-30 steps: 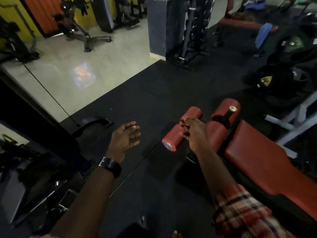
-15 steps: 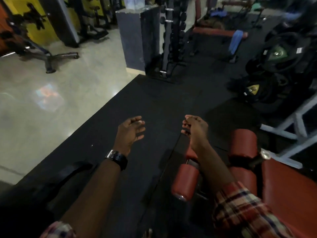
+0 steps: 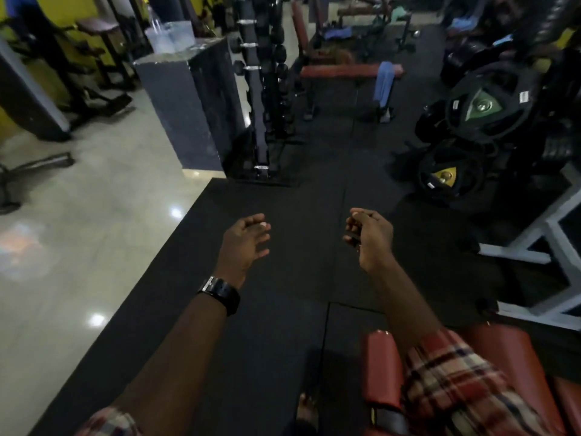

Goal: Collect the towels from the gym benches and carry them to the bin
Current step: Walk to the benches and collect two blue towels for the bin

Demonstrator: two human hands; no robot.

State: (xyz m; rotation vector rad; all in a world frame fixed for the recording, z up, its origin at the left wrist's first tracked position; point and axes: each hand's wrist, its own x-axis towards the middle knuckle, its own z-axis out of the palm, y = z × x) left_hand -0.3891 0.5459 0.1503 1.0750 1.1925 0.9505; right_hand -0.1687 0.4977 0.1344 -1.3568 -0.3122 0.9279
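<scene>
A blue towel (image 3: 384, 84) hangs over the right end of a red flat bench (image 3: 338, 71) far ahead. Farther back lie another blue towel (image 3: 338, 33) and a greenish one (image 3: 396, 14) on other benches. My left hand (image 3: 244, 240), with a black watch on its wrist, is held out over the black mat with fingers apart and nothing in it. My right hand (image 3: 369, 236) hovers beside it with fingers loosely curled and holds nothing. Both hands are well short of the towels.
A red padded bench with roller pads (image 3: 382, 366) is at the bottom right under my sleeve. A dumbbell rack (image 3: 261, 89) and a grey pillar (image 3: 188, 99) stand ahead left. Weight plates (image 3: 481, 105) and a white frame (image 3: 547, 234) crowd the right. Tiled floor (image 3: 78, 247) lies left.
The view has advanced and tilted up: the red roller bench slid down to the bottom right and the towel bench came nearer. My right hand has left the roller pad.
</scene>
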